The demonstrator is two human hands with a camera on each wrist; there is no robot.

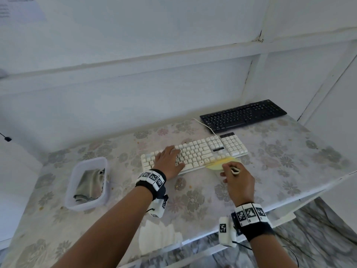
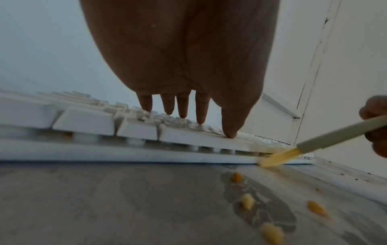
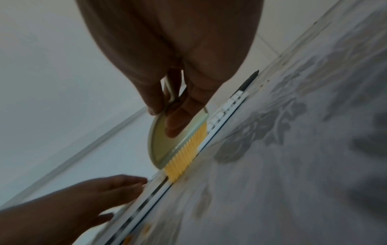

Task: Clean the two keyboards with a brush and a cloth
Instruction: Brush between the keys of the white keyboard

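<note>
Yellow bristles: brush (image 3: 178, 140), soft-tipped, sweeps the white keyboard (image 1: 195, 151) along its near edge.
Grip: right hand (image 1: 238, 180) pinches the light, stiff semicircular handle, the sensible hold.
Brace: left hand (image 1: 168, 161) lies flat on the keys.
Fallout: crumbs (image 2: 247, 203), apparently food, on the floral tablecloth (image 1: 193, 200).
Waiting: black keyboard (image 1: 243, 115); cloth (image 1: 88, 182) in tub (image 1: 72, 186).

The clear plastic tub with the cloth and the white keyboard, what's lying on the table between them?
Only bare flowered tablecloth shows between the clear plastic tub and the white keyboard in the head view.
</note>
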